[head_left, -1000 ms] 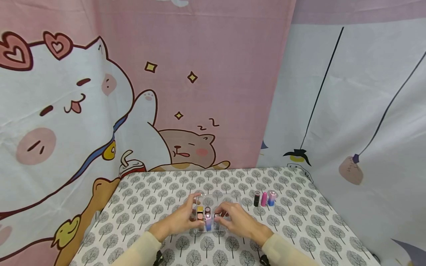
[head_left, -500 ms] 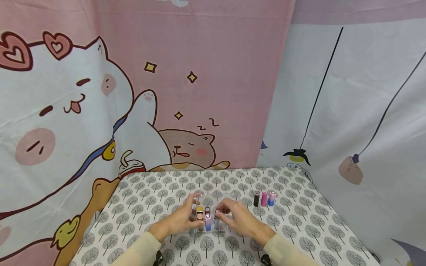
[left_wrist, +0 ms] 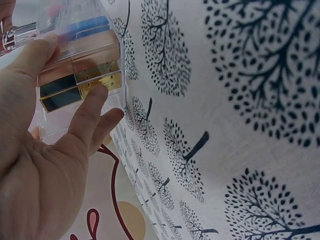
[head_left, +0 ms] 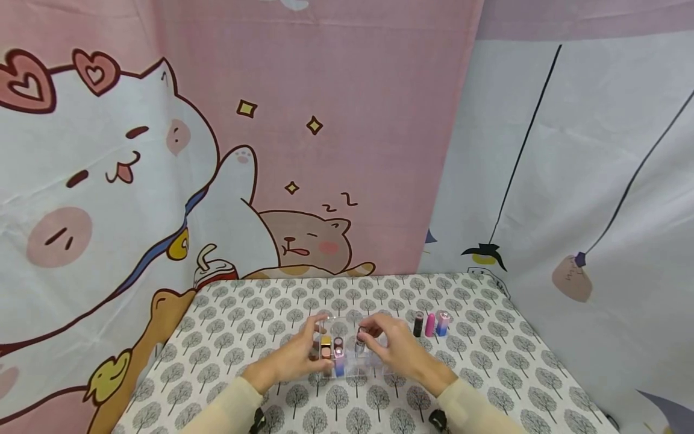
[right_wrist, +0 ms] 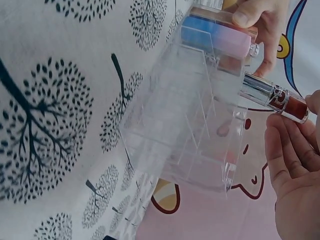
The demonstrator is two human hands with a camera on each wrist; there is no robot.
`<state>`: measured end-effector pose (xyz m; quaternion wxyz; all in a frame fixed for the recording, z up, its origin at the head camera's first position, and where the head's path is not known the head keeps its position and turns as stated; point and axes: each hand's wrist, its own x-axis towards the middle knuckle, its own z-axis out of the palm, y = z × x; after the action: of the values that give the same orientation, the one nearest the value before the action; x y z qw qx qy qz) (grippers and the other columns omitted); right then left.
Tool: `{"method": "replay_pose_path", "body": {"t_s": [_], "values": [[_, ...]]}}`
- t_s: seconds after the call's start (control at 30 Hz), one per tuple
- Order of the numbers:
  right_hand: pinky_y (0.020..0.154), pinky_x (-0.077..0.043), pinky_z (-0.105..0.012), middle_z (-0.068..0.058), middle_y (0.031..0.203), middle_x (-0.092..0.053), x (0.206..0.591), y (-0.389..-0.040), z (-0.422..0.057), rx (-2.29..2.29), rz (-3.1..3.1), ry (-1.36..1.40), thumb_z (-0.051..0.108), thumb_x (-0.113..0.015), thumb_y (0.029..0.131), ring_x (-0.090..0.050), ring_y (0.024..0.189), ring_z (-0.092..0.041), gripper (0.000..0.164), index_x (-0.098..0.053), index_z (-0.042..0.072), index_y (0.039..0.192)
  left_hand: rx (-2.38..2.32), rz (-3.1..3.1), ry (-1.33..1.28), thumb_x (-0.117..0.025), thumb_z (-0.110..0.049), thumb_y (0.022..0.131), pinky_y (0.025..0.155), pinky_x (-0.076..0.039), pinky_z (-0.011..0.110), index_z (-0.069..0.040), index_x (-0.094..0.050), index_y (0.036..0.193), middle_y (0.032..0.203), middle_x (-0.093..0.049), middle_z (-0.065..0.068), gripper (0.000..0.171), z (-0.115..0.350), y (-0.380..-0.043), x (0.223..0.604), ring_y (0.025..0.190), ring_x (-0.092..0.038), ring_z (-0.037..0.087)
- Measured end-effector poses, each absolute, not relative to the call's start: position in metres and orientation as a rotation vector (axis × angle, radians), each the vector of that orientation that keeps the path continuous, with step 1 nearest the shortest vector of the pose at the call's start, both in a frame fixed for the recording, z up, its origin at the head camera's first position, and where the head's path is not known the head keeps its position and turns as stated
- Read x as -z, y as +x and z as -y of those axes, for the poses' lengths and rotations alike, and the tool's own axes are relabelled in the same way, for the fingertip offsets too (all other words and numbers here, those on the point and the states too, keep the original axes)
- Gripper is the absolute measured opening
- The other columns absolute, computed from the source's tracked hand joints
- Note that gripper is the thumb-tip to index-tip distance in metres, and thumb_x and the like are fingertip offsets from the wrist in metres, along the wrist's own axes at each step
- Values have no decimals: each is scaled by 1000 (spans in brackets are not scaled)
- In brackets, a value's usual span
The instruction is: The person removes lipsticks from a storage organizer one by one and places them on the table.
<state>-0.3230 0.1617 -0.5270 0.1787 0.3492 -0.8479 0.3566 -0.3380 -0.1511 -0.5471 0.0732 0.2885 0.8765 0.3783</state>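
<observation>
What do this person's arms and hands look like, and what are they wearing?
The left hand and right hand are bare. The left sleeve and right sleeve are plain cream, ending short of the hands. A small black object shows beside each sleeve; what it is, I cannot tell.

Left hand (head_left: 290, 358) is gripping, thumb (left_wrist: 36, 56) apart from fingers (left_wrist: 90, 111); right hand (head_left: 400, 349), near it, is pinching; sleeved forearms (head_left: 226, 408) are slanting inward behind both.
</observation>
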Motion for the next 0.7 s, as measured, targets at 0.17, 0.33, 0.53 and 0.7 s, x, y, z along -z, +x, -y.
{"method": "replay_pose_path", "body": {"t_s": [0.17, 0.33, 0.53, 0.7], "values": [[85, -73, -27, 3, 108, -85, 523, -326, -167, -972, 2295, 1028, 11, -85, 107, -79, 95, -4, 23, -78, 10, 129, -1145, -2625, 859, -94, -34, 100, 106, -72, 42, -22, -15, 184, 165, -58, 21, 115, 151, -338, 546, 132, -77, 33], [80, -71, -21, -2, 106, -86, 519, -329, -175, -926, 2216, 1043, 5, -87, 104, -80, 91, -8, 26, -78, 7, 128, -1138, -2624, 862, -93, -35, 101, 106, -72, 40, -21, -15, 184, 165, -57, 21, 115, 151, -338, 546, 132, -77, 33], [80, -72, -25, 0, 106, -86, 518, -331, -186, -908, 2195, 1009, 3, -89, 100, -79, 90, -7, 30, -80, 8, 128, -1148, -2617, 861, -93, -34, 101, 106, -72, 38, -21, -14, 184, 166, -56, 22, 115, 150, -338, 546, 134, -76, 35], [81, -71, -24, 3, 106, -85, 520, -332, -195, -899, 2194, 984, 1, -88, 101, -78, 91, -5, 29, -80, 8, 128, -1155, -2615, 854, -93, -35, 101, 105, -72, 37, -21, -15, 184, 167, -56, 23, 116, 151, -338, 548, 133, -76, 34]]}}
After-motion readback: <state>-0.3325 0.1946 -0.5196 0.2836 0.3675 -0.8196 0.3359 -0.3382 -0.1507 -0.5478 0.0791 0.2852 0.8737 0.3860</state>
